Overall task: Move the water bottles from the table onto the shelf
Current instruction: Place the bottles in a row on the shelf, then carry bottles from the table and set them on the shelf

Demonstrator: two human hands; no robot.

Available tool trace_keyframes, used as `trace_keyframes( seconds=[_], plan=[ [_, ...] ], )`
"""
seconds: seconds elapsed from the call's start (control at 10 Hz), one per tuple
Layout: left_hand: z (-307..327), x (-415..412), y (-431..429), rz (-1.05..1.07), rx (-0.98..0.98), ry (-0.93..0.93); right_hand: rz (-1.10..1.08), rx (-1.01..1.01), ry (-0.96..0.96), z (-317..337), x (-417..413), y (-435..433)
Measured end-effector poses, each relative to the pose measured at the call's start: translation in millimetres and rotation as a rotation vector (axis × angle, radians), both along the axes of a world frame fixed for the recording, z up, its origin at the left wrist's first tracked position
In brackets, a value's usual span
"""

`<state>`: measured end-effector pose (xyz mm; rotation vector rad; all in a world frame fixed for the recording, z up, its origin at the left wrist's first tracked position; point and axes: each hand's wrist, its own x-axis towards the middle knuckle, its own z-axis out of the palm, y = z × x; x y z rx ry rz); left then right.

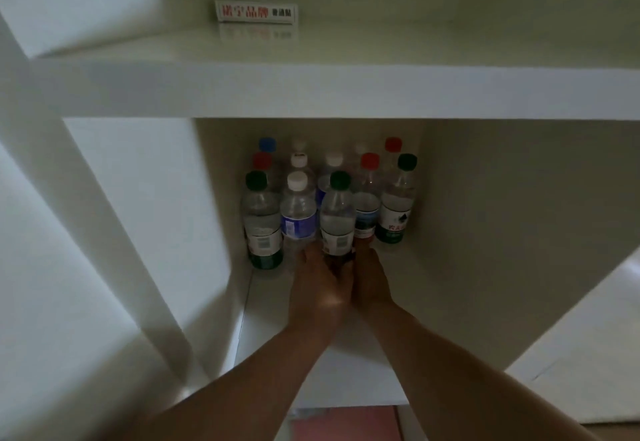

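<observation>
A clear plastic water bottle with a green cap (337, 215) is stood upright, cap upward, in the front row of bottles inside the white shelf compartment (485, 232); its base is clasped between the left hand (320, 288) and right hand (370, 279), both closed round it.

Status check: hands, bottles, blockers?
Left hand and right hand both at base of front green-capped bottle, grip unclear. Bottles packed in lower shelf compartment. Nothing in the way.
</observation>
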<state>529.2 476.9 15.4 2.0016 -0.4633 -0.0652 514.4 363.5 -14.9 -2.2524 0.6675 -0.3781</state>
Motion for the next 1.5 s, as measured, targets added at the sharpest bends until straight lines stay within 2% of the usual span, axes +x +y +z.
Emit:
trace_keyframes(
  seconds=[0.1, 0.2, 0.3, 0.4, 0.5, 0.6, 0.7, 0.8, 0.9, 1.0, 1.2, 1.3, 1.4, 1.5],
  plan=[
    [-0.3, 5.3, 3.9, -0.045, -0.025, 0.017, -0.012, 0.118, 0.003, 17.0, 1.6, 7.8],
    [1.6, 7.6, 8.3, -0.06, -0.022, 0.092, 0.041, 0.137, 0.017, 23.1, -4.9, 3.3],
    [3.6, -8.8, 9.1, -0.053, -0.011, 0.06, 0.129, 0.173, 0.056, 32.6, -31.4, 0.6],
    [11.1, -52.4, 2.9, -0.096, 0.056, -0.177, 0.177, 0.067, 0.135, 32.7, -82.4, 6.4],
    [32.0, -117.8, -10.2, -0.364, 0.022, -0.434, 0.082, 0.118, 0.088, 46.6, -168.7, 0.0],
    [57.6, -189.7, -46.0, -0.609, -0.112, -0.488, 0.051, 0.033, 0.111, 102.9, -285.9, -3.7],
    [73.9, -259.9, -113.8, -0.815, -0.008, -0.341, -0.089, -0.03, 0.226, 117.8, -378.8, -52.8],
    [69.9, -327.7, -182.7, -1.037, 0.188, -0.179, -0.409, -0.06, 0.262, 116.1, -483.7, -102.5],
    [53.0, -393.6, -228.3, -1.187, 0.283, -0.112, -0.682, 0.044, 0.252, 91.4, -592.5, -134.0],
    [35.0, -454.9, -270.7, -1.286, 0.329, -0.085, -0.863, 0.126, 0.229, 61.8, -688.2, -168.0],
    [23.0, -577.7, -372.1, -1.309, 0.336, -0.049, -1.173, 0.126, 0.155, 22.5, -847.8, -286.4],
    [28.5, -639.5, -435.5, -1.276, 0.239, -0.035, -1.25, 0.056, 0.11, 27.6, -909.3, -367.9],
    [41.6, -682.8, -497.0, -1.193, 0.109, -0.006, -1.252, -0.001, 0.05, 36.4, -945.5, -441.5],
    [49.7, -712.7, -551.2, -1.115, 0.069, -0.007, -1.107, -0.029, 0.076, 36.0, -962.8, -512.0]
  ],
)
